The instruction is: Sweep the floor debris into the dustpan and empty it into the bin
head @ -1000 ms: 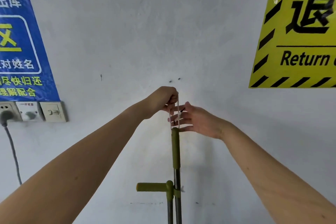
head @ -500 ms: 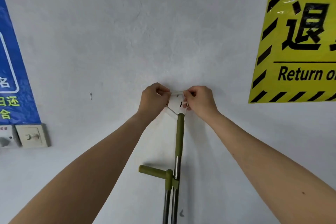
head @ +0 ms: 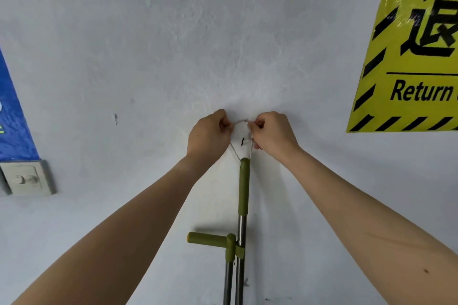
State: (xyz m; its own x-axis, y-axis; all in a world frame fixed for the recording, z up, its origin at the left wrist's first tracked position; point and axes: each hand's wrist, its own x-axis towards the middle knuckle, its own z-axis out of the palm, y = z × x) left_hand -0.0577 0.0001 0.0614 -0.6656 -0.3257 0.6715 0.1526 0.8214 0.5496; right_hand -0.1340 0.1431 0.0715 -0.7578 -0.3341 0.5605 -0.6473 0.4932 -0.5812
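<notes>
From where I stand, two bare forearms reach away from the person towards the wall. Between them, lowest in view, a pair of thin steel poles (head: 229,280) runs straight up the plaster; whatever brush head and pan they carry lie below the edge of sight, and neither floor debris nor bin shows. A short olive-green cross handle (head: 208,240) sticks out to the left from the clip joining the poles. Above it one pole goes on alone into a long olive-green rubber sleeve (head: 244,186), its long axis upright and close against the wall. From the sleeve's tip a thin white string loop (head: 235,152) fans upward, and there the hands meet: the left grip (head: 210,132) pinches the loop's left side and the right grip (head: 272,131) its right, fingers curled tight on the string, level and equally near. Inside the loop, just under its stretched top strand, sits a small dark wall hook (head: 243,141). The tool hangs directly below both grips, so I'd say the strand must clear that hook with the hands moving together, or the pole swings. Whether it is coming off or going on, I cannot tell. Beyond, the pale grey plaster wall (head: 223,32) bears a yellow sign with black stripes (head: 409,57) to the right and a blue poster (head: 12,119) above a white switch plate (head: 24,178) to the left.
</notes>
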